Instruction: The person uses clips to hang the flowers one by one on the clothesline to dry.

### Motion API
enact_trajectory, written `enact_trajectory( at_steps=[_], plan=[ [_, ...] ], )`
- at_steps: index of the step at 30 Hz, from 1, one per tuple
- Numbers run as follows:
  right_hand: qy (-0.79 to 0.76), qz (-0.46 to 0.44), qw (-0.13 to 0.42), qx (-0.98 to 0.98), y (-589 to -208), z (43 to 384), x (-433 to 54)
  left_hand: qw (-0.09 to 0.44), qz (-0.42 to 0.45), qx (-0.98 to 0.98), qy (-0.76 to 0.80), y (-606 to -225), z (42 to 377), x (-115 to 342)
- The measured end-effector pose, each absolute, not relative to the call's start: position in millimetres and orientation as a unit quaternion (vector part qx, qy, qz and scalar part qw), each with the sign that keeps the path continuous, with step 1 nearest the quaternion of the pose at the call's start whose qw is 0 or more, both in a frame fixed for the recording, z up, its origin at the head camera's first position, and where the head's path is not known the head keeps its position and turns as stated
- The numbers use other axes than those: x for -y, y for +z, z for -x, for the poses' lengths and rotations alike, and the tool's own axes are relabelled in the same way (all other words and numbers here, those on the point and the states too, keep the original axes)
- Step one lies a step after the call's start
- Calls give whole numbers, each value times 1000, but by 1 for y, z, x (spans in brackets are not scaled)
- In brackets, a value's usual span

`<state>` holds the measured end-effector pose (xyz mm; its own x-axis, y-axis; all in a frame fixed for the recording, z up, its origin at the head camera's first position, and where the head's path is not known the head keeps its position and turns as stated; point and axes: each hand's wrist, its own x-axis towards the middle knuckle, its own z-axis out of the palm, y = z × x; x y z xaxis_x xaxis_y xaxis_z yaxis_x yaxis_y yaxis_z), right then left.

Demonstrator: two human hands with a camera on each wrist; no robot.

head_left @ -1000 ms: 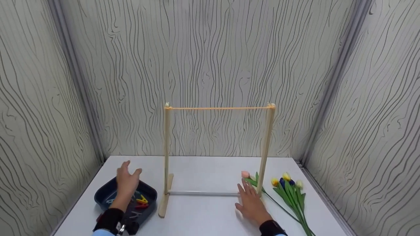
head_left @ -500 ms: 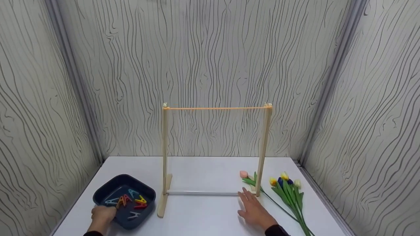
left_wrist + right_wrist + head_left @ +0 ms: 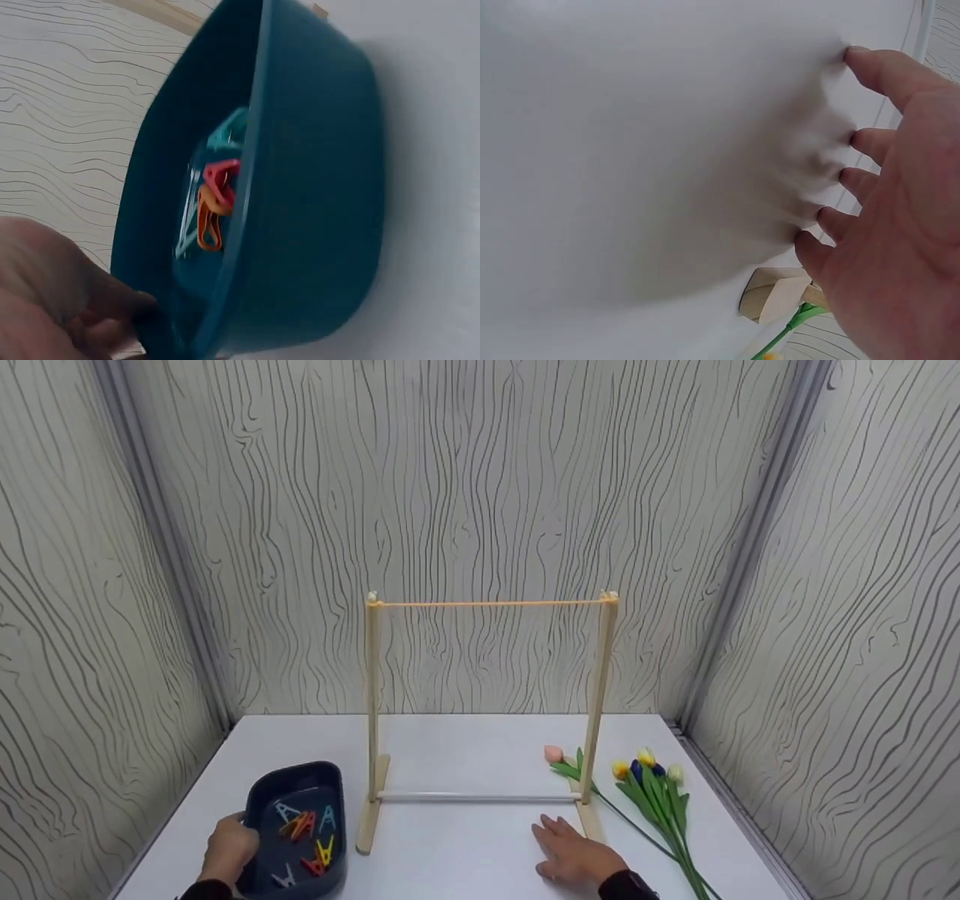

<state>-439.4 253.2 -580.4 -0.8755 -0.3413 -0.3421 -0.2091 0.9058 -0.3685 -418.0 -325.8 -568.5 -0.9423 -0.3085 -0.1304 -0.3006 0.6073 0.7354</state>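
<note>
My left hand [image 3: 229,849] grips the side of a dark blue basin [image 3: 339,810] at the table's left, thumb over the rim in the left wrist view. Several coloured clothespins [image 3: 302,825] lie inside it: orange, red, yellow, light blue and grey. My right hand [image 3: 574,851] holds nothing. Its fingers are spread, with the fingertips at the white tabletop [image 3: 630,150], just in front of the right foot of a wooden frame [image 3: 602,697]. An orange cord [image 3: 487,604] runs between the tops of the frame's two posts.
A white rod [image 3: 480,796] joins the frame's posts low down. To the right lie a bunch of artificial tulips [image 3: 660,802] and a single pink tulip [image 3: 553,754], its stem passing behind the right post. Patterned panels [image 3: 480,510] wall the table at the back and sides.
My left hand came down from above the basin, took its side, and has turned and shifted it to the right, towards me. My right hand drew back slightly from the frame's base.
</note>
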Motion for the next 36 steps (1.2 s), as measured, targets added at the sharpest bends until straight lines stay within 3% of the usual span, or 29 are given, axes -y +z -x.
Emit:
enact_trajectory(
  at_steps=[22,31,36],
  plan=[
    [-158,171,191,-954,-579,434,-255,7,-151,912,-381,-565,427,314],
    [-174,168,196,-950,-580,435,-255,27,-153,912,-379,-569,427,318],
    [-176,156,199,-951,-576,436,-249,63,-129,898,-416,-560,436,306]
  ],
)
